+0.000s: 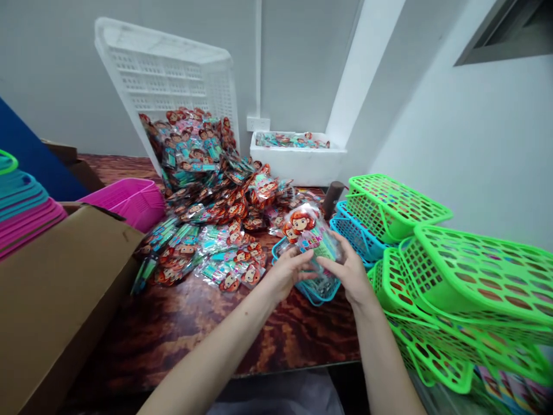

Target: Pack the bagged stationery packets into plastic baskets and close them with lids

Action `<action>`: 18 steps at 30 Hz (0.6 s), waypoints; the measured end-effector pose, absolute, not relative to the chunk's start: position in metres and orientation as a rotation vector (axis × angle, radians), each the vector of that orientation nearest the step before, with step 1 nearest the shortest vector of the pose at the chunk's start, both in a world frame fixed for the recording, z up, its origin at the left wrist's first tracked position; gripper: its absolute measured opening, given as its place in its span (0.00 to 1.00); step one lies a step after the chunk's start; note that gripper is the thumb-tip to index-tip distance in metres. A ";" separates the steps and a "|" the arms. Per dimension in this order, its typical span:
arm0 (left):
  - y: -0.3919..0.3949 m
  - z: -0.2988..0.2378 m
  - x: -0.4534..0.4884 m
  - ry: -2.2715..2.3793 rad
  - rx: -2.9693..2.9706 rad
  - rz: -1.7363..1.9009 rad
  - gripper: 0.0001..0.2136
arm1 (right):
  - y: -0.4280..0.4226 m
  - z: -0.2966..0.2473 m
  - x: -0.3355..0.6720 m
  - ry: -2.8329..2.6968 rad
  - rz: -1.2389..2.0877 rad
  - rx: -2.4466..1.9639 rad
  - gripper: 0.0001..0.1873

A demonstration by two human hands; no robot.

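**Toy packet, cartoon-face card, held over blue basket**

Toy packet (307, 231) sits above a small blue basket (317, 286) on the wooden table (276, 337). Left hand (288, 274) and right hand (348, 271) both grip it. Loose pile of like packets (207, 202) lies just left; green baskets (453, 276) stacked right.

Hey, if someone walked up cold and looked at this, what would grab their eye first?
Probably the big heap of cartoon-girl packets spilling from a tilted white crate across the wooden table. Next, the neon green baskets stacked at the right. In the middle, the left hand and right hand hold a bundle of packets over a small blue basket.
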State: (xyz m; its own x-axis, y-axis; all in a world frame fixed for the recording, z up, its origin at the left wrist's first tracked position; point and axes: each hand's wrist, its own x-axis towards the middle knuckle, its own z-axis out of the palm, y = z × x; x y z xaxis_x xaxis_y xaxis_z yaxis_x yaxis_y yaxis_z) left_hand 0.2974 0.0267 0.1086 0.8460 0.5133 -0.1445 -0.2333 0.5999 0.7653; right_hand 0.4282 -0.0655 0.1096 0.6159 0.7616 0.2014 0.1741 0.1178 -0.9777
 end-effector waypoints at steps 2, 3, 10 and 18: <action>0.029 0.107 0.299 0.376 0.835 0.461 0.24 | -0.064 0.106 0.429 -0.863 0.558 -1.423 0.40; 0.029 0.104 0.298 0.383 0.835 0.477 0.24 | -0.064 0.103 0.427 -0.863 0.593 -1.427 0.40; 0.024 0.087 0.294 0.473 0.753 0.495 0.24 | -0.064 0.092 0.422 -0.766 0.722 -1.437 0.40; 0.024 0.087 0.294 0.422 0.755 0.482 0.25 | -0.065 0.090 0.426 -0.637 0.659 -1.396 0.41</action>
State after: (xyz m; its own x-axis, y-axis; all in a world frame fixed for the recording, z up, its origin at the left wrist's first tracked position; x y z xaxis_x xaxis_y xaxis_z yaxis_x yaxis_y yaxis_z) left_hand 0.2943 0.0238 0.0870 0.8111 0.5535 -0.1892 -0.2599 0.6308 0.7312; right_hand 0.4262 -0.0646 0.0899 0.6687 0.7433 0.0172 -0.0423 0.0611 -0.9972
